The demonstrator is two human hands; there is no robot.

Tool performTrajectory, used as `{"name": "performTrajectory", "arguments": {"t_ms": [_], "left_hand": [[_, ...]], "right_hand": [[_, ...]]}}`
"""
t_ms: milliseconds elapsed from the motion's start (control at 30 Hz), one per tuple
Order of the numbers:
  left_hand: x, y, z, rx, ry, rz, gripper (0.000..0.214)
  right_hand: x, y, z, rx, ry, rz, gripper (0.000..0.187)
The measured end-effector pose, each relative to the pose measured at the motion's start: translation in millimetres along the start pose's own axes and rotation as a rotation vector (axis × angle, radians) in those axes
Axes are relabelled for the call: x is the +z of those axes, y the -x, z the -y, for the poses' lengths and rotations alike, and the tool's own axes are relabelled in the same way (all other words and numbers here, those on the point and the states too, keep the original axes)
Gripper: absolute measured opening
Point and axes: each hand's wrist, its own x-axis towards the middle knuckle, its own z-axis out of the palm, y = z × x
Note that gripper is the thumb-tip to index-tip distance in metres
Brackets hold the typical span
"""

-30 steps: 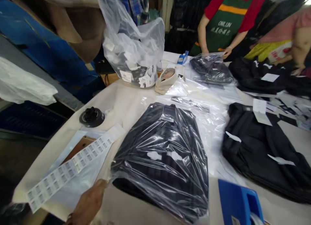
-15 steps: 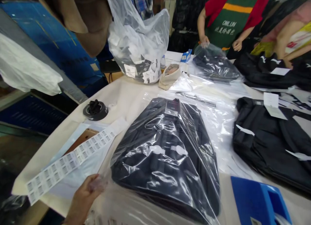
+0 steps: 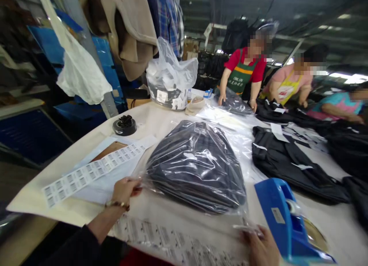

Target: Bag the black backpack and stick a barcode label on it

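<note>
A dark folded garment in a clear plastic bag (image 3: 198, 164) lies in the middle of the white table (image 3: 155, 120). My left hand (image 3: 125, 190) is closed on the bag's near left edge, pinching the plastic. My right hand (image 3: 260, 245) is at the bottom, fingers pinching the bag's open near right corner. A long strip of barcode labels (image 3: 92, 172) lies to the left of the bag. A blue tape dispenser (image 3: 283, 220) stands just right of my right hand.
A black tape roll (image 3: 124, 125) and a large clear bag of tags (image 3: 171, 82) sit farther back. Unbagged black garments (image 3: 287, 160) lie at right. Three people work across the table; one in a green apron (image 3: 243, 76) presses on another bagged garment (image 3: 234, 104).
The view has lifted and drawn back. My left hand has moved up to grip the bag's left edge. My right hand has come into view on the bag's near right corner.
</note>
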Motion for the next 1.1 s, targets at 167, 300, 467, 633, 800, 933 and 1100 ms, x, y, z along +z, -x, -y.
{"name": "performTrajectory", "arguments": {"t_ms": [167, 300, 467, 633, 800, 933, 1100], "left_hand": [[-8.1, -14.7, -27.1, 0.111, -0.173, 0.03, 0.022], [-32.5, -17.0, -29.5, 0.197, -0.354, 0.015, 0.023], [-64.8, -7.1, -6.4, 0.436, -0.628, 0.012, 0.022], [-85.4, 17.2, 8.3, 0.744, -0.809, -0.047, 0.031], [-52.0, 58.6, 15.2, 1.709, -0.996, 0.104, 0.054], [2.1, 64.5, 10.4, 1.923, -1.124, 0.383, 0.058], [24.1, 35.0, 23.1, 1.862, -1.254, 0.582, 0.063]], "right_hand": [[-16.7, -9.8, 50.3, -0.127, -0.193, 0.135, 0.034], [-41.9, -5.7, 41.7, -0.164, -0.213, 0.12, 0.032], [-48.2, 6.7, -0.5, -0.218, -0.139, 0.151, 0.029], [-52.4, 7.0, -24.9, -0.403, 0.082, 0.069, 0.05], [-25.1, 56.9, 25.7, -1.287, 0.376, -0.199, 0.047], [27.5, 85.3, 61.6, -1.59, 0.586, -0.037, 0.056], [66.9, 74.3, 42.9, -1.53, 0.614, -0.077, 0.035]]}}
